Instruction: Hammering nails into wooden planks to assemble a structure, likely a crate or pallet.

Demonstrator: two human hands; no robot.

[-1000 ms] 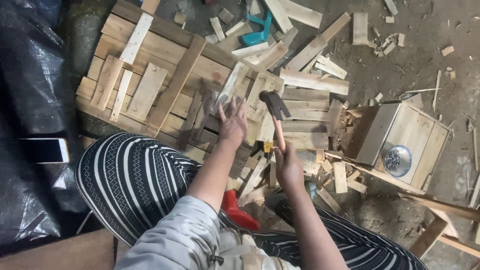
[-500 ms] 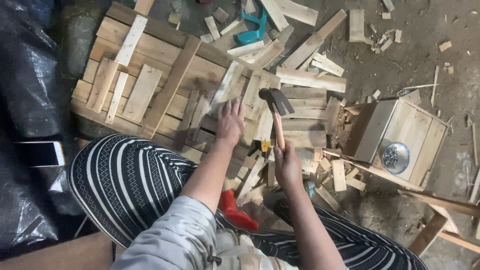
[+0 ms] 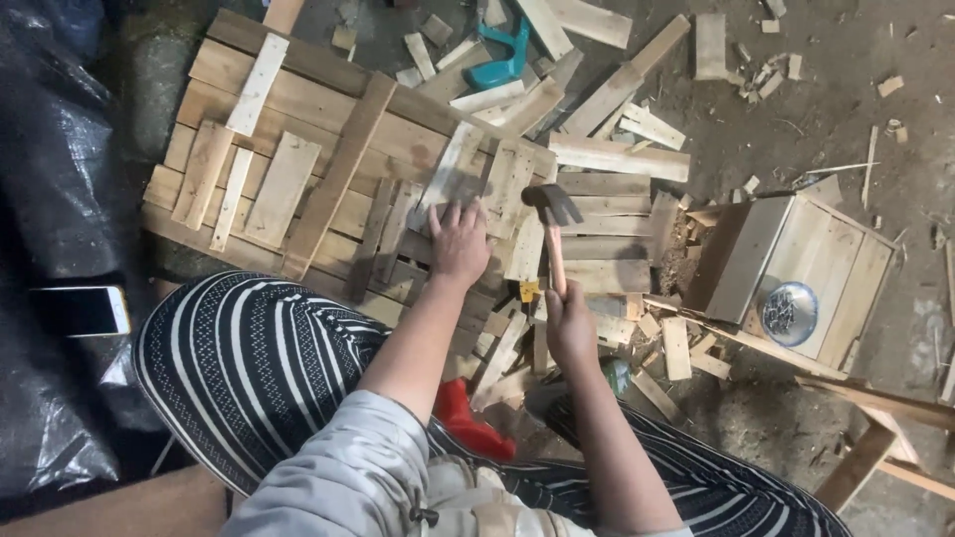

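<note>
1. Right hand (image 3: 569, 323) is clenched round the lower end of a wooden-handled hammer with a dark metal head (image 3: 552, 224), handle roughly upright in view, head raised over the boards.
2. Left hand (image 3: 459, 239) is flat, fingers spread, pressing down on a short pale wooden slat (image 3: 450, 177) that lies tilted across the other planks. It's not gripping anything, just holding it down.
3. The hammer head sits just to the right of that slat, close to the left hand's fingertips but apart from them.
4. All this is on a rough panel of nailed pale wooden planks (image 3: 328, 129) on the ground, scraps everywhere.
5. Off to the right there's a small wooden box (image 3: 846, 268) with a round metal bowl (image 3: 791, 312) on it.
6. White phone (image 3: 85, 310) lies on black plastic at the left, and a teal plastic tool (image 3: 502, 60) sits up top.
</note>
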